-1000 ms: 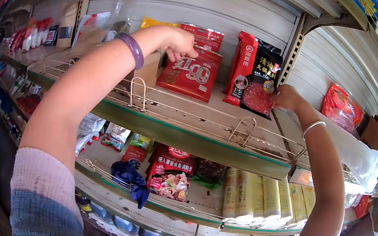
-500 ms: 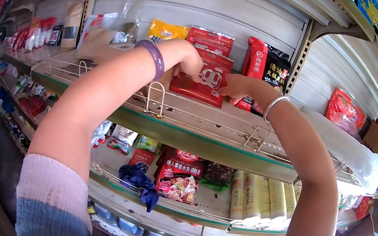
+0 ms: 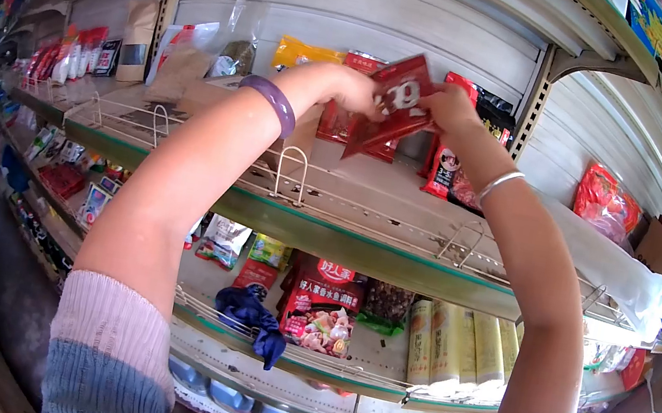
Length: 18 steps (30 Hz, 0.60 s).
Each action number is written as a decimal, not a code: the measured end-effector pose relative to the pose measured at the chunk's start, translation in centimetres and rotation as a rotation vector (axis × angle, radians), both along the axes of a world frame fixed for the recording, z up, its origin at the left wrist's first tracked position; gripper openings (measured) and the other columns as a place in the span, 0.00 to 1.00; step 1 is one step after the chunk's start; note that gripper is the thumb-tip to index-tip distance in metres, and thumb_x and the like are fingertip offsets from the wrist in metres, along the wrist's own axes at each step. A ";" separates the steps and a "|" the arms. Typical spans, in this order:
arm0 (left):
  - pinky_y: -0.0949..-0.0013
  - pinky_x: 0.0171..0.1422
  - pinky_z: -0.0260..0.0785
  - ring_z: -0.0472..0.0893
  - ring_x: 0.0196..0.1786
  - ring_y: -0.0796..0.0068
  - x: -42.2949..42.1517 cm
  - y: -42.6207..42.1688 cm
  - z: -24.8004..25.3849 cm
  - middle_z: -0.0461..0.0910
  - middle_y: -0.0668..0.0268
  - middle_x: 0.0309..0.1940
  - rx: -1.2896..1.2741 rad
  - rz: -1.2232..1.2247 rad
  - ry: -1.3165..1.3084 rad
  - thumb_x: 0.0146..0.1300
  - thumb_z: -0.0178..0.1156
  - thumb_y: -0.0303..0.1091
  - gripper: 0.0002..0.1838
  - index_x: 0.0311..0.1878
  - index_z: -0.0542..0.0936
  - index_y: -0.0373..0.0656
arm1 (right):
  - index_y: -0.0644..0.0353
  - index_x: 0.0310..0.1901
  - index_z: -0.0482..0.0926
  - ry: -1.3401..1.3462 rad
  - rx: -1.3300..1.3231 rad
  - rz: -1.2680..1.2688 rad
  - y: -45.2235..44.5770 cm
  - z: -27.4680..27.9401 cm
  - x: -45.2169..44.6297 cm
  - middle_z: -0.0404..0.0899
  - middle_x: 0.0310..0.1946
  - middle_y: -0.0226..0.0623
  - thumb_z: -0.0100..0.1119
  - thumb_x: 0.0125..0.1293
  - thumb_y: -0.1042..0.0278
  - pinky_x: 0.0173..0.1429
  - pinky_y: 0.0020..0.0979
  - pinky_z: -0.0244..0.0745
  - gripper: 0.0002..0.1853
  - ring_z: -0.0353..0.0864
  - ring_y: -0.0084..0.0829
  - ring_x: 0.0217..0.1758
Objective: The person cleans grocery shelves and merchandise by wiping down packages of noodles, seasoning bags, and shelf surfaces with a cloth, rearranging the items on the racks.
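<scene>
A red packet [image 3: 398,117] with large pale figures on its front is tilted in the air above the upper shelf. My left hand [image 3: 356,93], below a purple bangle, is closed on its left side. On its right edge my right hand [image 3: 454,112] is closed, a silver bangle on that wrist. Some fingertips are hidden behind the packet. Another red packet [image 3: 336,124] stands behind it, partly covered, beside a yellow packet [image 3: 300,53]. A red-and-black packet [image 3: 447,169] stands just right of my hands.
A low wire rail [image 3: 293,174] runs along the upper shelf's front edge. On the lower shelf are a red food packet [image 3: 322,314], a dark blue cloth [image 3: 253,316] over the rail, and pale yellow cylindrical packs [image 3: 448,344]. A rolled plastic sheet [image 3: 618,272] lies at right.
The red packet has been lifted off the shelf and tilted, its top toward the right. Both hands rose with it, uncovering more of the packets behind.
</scene>
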<state>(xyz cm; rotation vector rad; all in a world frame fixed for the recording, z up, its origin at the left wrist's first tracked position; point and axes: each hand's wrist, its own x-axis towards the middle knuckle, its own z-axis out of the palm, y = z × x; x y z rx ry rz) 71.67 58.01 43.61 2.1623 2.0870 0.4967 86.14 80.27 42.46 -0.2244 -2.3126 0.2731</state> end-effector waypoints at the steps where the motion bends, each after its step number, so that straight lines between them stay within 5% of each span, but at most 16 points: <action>1: 0.57 0.43 0.70 0.78 0.41 0.72 -0.2 -0.3 0.3 0.76 0.67 0.48 0.048 -0.029 -0.131 0.62 0.55 0.50 0.28 0.64 0.65 0.57 | 0.68 0.42 0.76 0.117 -0.239 0.012 -4.8 0.9 1.1 0.79 0.35 0.42 0.55 0.56 0.79 0.35 0.30 0.80 0.11 0.81 0.34 0.35; 3: 0.60 0.43 0.72 0.76 0.42 0.74 -0.6 -0.1 1.4 0.77 0.69 0.46 0.106 -0.056 -0.275 0.62 0.55 0.50 0.27 0.63 0.67 0.56 | 0.70 0.44 0.74 0.425 -0.757 0.021 -15.2 2.8 3.7 0.78 0.36 0.44 0.52 0.59 0.80 0.38 0.29 0.81 0.11 0.80 0.35 0.38; 5: 0.62 0.45 0.73 0.75 0.48 0.74 1.1 -2.4 1.8 0.76 0.66 0.48 0.305 -0.049 -0.468 0.60 0.58 0.47 0.28 0.63 0.67 0.48 | 0.75 0.44 0.72 0.581 -0.892 0.202 -15.5 3.3 5.5 0.76 0.41 0.49 0.48 0.61 0.80 0.45 0.32 0.81 0.11 0.79 0.39 0.44; 8: 0.67 0.52 0.71 0.73 0.53 0.73 2.8 -5.9 1.2 0.75 0.59 0.51 0.516 -0.322 -0.791 0.59 0.61 0.36 0.28 0.61 0.67 0.37 | 0.80 0.52 0.66 0.613 -0.928 0.506 -17.2 1.7 9.3 0.73 0.48 0.54 0.47 0.63 0.79 0.59 0.36 0.74 0.18 0.75 0.41 0.52; 11: 0.71 0.56 0.68 0.74 0.53 0.73 4.9 -11.6 -2.3 0.72 0.55 0.54 0.816 -0.468 -0.772 0.58 0.60 0.26 0.27 0.61 0.66 0.31 | 0.76 0.55 0.66 0.726 -0.758 0.389 -24.4 -2.3 12.2 0.74 0.49 0.50 0.50 0.61 0.77 0.57 0.30 0.72 0.21 0.77 0.34 0.51; 13: 0.72 0.57 0.68 0.75 0.54 0.71 6.7 -16.4 -6.6 0.67 0.52 0.60 0.742 -0.450 -0.855 0.58 0.60 0.25 0.29 0.62 0.64 0.30 | 0.73 0.58 0.65 0.697 -0.617 0.342 -28.0 -5.5 13.1 0.76 0.47 0.43 0.51 0.61 0.76 0.55 0.26 0.71 0.23 0.76 0.27 0.50; 16: 0.68 0.60 0.66 0.72 0.60 0.66 7.9 -20.4 -14.3 0.57 0.49 0.67 1.064 -0.418 -0.780 0.58 0.61 0.27 0.33 0.65 0.60 0.30 | 0.70 0.62 0.59 0.600 -0.530 0.291 -31.5 -10.8 12.6 0.75 0.48 0.41 0.51 0.61 0.78 0.46 0.22 0.72 0.26 0.76 0.23 0.45; 17: 0.74 0.51 0.72 0.74 0.55 0.68 8.0 -21.1 -16.7 0.54 0.54 0.67 1.104 -0.421 -0.936 0.53 0.58 0.14 0.32 0.63 0.62 0.28 | 0.70 0.62 0.58 0.500 -0.595 0.318 -32.1 -12.0 12.8 0.74 0.49 0.42 0.51 0.61 0.79 0.45 0.21 0.71 0.27 0.76 0.23 0.45; 18: 0.73 0.53 0.70 0.74 0.55 0.70 7.2 -21.9 -19.9 0.58 0.55 0.66 1.136 -0.369 -0.999 0.51 0.61 0.16 0.33 0.63 0.63 0.30 | 0.71 0.61 0.59 0.430 -0.514 0.346 -32.2 -13.7 12.4 0.74 0.49 0.45 0.54 0.60 0.80 0.45 0.25 0.73 0.27 0.76 0.26 0.45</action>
